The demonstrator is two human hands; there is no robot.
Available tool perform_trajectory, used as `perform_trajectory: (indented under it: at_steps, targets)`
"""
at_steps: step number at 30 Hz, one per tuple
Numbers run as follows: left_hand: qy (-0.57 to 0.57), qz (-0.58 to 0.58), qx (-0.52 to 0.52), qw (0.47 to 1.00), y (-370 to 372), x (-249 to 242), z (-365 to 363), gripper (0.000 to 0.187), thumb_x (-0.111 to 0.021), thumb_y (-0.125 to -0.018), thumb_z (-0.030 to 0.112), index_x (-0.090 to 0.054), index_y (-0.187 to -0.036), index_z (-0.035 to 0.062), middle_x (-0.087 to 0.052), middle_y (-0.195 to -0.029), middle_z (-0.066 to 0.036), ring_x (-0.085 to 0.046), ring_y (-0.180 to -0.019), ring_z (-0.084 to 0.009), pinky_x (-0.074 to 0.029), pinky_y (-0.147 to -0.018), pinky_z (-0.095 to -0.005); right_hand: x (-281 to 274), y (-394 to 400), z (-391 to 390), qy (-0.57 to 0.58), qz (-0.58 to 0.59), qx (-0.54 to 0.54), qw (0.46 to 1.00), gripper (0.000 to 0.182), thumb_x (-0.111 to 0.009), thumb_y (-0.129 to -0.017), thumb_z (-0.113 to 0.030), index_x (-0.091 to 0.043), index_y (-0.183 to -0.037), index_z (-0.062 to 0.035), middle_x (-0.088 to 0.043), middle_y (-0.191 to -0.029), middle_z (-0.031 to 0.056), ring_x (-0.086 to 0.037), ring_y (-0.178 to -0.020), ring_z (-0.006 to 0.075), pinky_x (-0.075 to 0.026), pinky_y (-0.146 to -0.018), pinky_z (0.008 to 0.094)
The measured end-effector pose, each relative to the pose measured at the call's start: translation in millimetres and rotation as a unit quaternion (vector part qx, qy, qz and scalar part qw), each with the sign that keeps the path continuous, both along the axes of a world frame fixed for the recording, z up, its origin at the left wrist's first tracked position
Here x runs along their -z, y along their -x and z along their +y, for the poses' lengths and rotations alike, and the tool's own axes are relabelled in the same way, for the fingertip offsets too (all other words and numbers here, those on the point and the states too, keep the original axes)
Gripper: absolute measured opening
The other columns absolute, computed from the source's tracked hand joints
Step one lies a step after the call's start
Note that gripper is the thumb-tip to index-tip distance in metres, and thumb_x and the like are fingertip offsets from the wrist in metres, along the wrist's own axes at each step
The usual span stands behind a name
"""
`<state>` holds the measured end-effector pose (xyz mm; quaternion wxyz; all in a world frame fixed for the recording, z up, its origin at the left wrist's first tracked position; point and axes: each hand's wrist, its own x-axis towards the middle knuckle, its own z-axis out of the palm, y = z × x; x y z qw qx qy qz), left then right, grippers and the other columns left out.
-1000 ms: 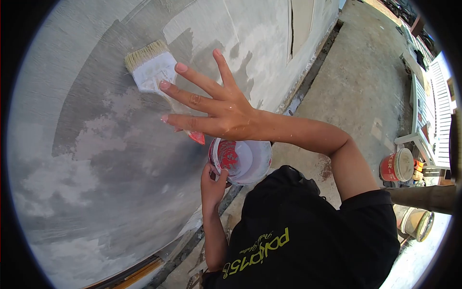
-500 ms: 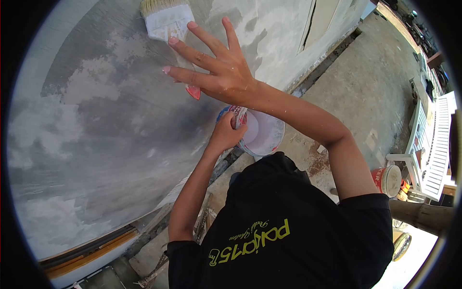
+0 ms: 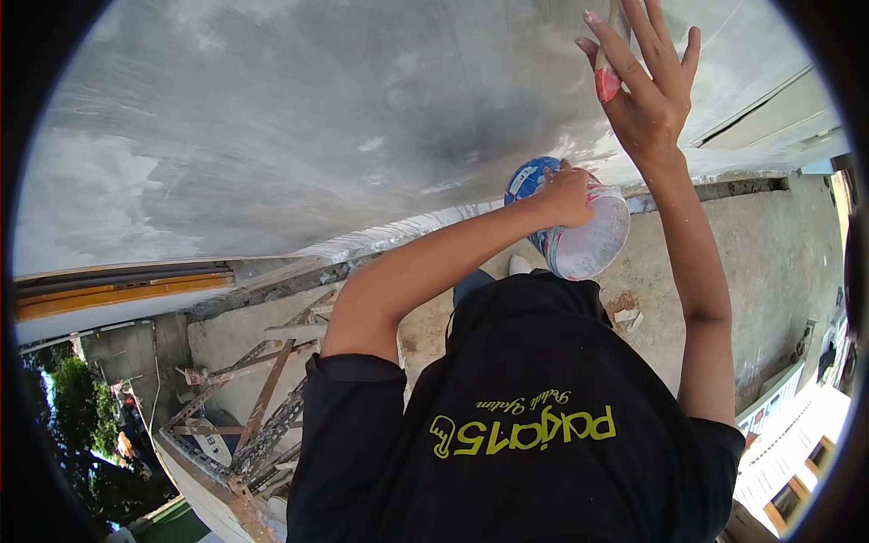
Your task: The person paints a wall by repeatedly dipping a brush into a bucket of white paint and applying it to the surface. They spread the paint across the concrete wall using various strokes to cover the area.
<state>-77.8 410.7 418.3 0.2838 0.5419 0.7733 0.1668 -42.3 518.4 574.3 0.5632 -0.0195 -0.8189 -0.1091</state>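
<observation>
My left hand (image 3: 568,197) is closed on the rim of a blue, red and white paint bucket (image 3: 529,179). The bucket is tilted, and whitish paint coats its inside. Higher up on the right, my right hand (image 3: 654,113) holds a paintbrush (image 3: 607,83) by its handle against the thumb side, with several fingers stretched out. The handle's end is red; the bristles lie beyond the top edge of the view. Behind both hands spreads a grey wall (image 3: 299,118) with pale, uneven patches of paint.
At lower left stands a wooden and metal frame (image 3: 262,398) on the concrete floor (image 3: 751,244). A yellow-brown ledge (image 3: 118,297) runs along the wall at left. Small debris (image 3: 626,317) lies on the floor beside me. Green foliage (image 3: 77,407) shows at far left.
The view has swung left, bringing in the frame and foliage. My right hand with the paintbrush now appears farther right and higher, its bristles out of view. My left hand still grips the bucket.
</observation>
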Motion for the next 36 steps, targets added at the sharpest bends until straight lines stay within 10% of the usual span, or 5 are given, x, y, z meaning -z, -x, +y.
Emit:
perform_trajectory:
  at_steps: [13,16,18,25,36]
  targets:
    - [0.005,-0.007,0.003,1.0,3,-6,5,0.052,-0.065,-0.076,0.026,-0.057,-0.117,-0.0055,-0.054,-0.119,-0.032,-0.057,-0.11,-0.0453,-0.046,-0.097,-0.0458,3,7,-1,-0.01,0.038,-0.023,0.999,0.035,-0.08,-0.076,-0.018,-0.07,-0.109,-0.0176,-0.059,-0.133,0.0167,-0.051,-0.128,0.0411,-0.026,-0.108,0.0652]
    - [-0.049,-0.023,-0.018,0.998,11,3,0,0.036,-0.066,-0.073,0.026,-0.062,-0.098,-0.0004,-0.062,-0.098,-0.025,-0.062,-0.093,-0.0385,-0.049,-0.08,-0.0457,-7,1,-10,0.011,0.004,-0.013,1.0,0.033,-0.078,-0.079,-0.018,-0.069,-0.111,-0.0168,-0.062,-0.129,0.0163,-0.056,-0.123,0.0399,-0.029,-0.108,0.0627]
    - [-0.117,-0.03,-0.031,0.992,18,19,-5,0.029,-0.069,-0.069,0.026,-0.058,-0.08,0.0018,-0.061,-0.075,-0.019,-0.06,-0.075,-0.0345,-0.047,-0.066,-0.0446,11,15,5,-0.003,0.077,-0.036,0.996,0.038,-0.08,-0.069,-0.024,-0.071,-0.104,-0.0345,-0.056,-0.137,-0.0041,-0.054,-0.123,0.0302,-0.03,-0.099,0.0705]
    - [-0.046,-0.13,-0.066,0.988,37,22,-41,0.036,-0.073,-0.072,0.021,-0.042,-0.071,0.0037,-0.044,-0.063,-0.008,-0.051,-0.062,-0.0207,-0.043,-0.054,-0.0366,18,15,-2,0.034,0.088,-0.037,0.995,0.038,-0.082,-0.068,-0.028,-0.071,-0.104,-0.0353,-0.057,-0.136,-0.002,-0.05,-0.13,0.029,-0.025,-0.104,0.0726]
    - [-0.028,-0.391,-0.258,0.883,27,2,-98,0.023,-0.06,-0.086,0.002,-0.038,-0.083,0.0066,-0.053,-0.124,-0.011,-0.062,-0.099,-0.023,-0.063,-0.064,-0.038,23,20,-3,0.047,0.113,-0.061,0.991,0.031,-0.077,-0.074,-0.029,-0.07,-0.104,-0.0319,-0.055,-0.133,0.0016,-0.044,-0.133,0.0285,-0.028,-0.104,0.0748]
